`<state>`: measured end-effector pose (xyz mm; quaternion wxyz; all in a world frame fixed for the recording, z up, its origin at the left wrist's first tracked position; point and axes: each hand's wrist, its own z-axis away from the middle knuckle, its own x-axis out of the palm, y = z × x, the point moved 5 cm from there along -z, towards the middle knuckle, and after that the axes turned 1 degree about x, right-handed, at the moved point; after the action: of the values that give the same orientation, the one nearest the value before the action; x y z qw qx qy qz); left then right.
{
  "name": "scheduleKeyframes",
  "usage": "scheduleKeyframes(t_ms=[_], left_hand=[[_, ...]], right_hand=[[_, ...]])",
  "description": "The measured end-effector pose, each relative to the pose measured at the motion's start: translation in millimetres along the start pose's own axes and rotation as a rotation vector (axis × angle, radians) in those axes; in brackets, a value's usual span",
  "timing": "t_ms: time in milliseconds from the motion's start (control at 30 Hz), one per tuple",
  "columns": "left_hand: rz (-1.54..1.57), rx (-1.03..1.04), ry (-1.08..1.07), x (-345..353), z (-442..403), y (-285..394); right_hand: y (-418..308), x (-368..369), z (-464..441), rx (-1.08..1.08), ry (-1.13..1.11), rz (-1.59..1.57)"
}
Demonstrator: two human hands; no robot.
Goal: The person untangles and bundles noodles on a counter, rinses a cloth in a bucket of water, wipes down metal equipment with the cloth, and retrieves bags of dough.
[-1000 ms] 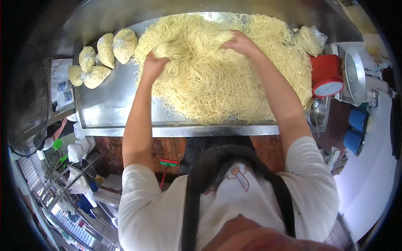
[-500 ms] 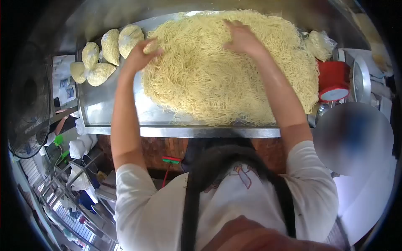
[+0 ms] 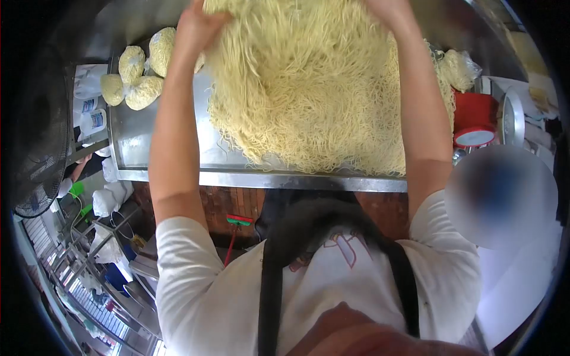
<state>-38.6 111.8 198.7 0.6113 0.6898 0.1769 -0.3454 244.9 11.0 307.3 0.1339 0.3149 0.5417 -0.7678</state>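
A wide heap of pale yellow noodles (image 3: 309, 113) lies on a steel table (image 3: 136, 139). Its far part is lifted and smeared by motion, with strands hanging between my two hands. My left hand (image 3: 203, 28) is at the heap's upper left, its thumb pointing inward and its fingers closed at the noodles' edge. At the upper right, my right hand (image 3: 387, 10) grips the raised noodles from the other side; its fingertips are partly hidden by strands and the frame's top edge.
Several filled clear bags (image 3: 142, 93) sit at the table's left end, and another bag (image 3: 458, 70) lies on the right. Beside that bag stands a red scale-like object (image 3: 475, 113). A fan (image 3: 41, 136) is at far left; a red-handled broom (image 3: 238, 220) is below the table edge.
Both hands have moved up and away from me, toward the top of the view. The far part of the noodles has risen with them, and bare steel shows more at lower left.
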Motion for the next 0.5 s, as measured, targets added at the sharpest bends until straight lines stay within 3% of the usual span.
scheduleKeyframes(t_ms=[33, 100, 133, 167, 200, 233, 267, 300, 333, 367, 467, 500], left_hand=[[-0.360, 0.021, 0.010, -8, -12, 4], [-0.599, 0.328, 0.171, 31, -58, -54], [-0.587, 0.407, 0.168, 40, -45, -48], [-0.577, 0.487, 0.163, 49, -32, -42], [-0.554, 0.300, 0.018, 68, -9, -60], [-0.528, 0.109, -0.118, 90, 17, -86], [-0.485, -0.090, -0.328, 110, 56, -86], [-0.405, -0.067, -0.462, 156, 94, -119], [-0.568, -0.211, -0.427, 171, 128, -100], [-0.546, -0.031, -0.248, 173, 142, -94], [0.344, -0.357, -0.458, 158, 140, -78], [0.324, -0.346, -0.363, 137, 138, -74]], right_hand=[[1, -4, -4, -0.060, 0.053, -0.086], [21, 3, -24, -0.220, 0.326, 0.070], [59, 34, -36, -0.319, 0.547, 0.312], [81, 49, -35, -0.308, 0.466, 0.449], [103, 64, -33, -0.308, 0.385, 0.582], [123, 76, -22, -0.213, 0.006, 0.586], [150, 101, -8, -0.156, -0.157, 0.643], [182, 129, 9, -0.092, -0.320, 0.694], [192, 150, 26, -0.075, -0.359, 0.739], [202, 165, 28, -0.076, -0.377, 0.708], [227, 202, 6, -0.122, -0.402, 0.467], [216, 199, 8, -0.116, -0.435, 0.376]])
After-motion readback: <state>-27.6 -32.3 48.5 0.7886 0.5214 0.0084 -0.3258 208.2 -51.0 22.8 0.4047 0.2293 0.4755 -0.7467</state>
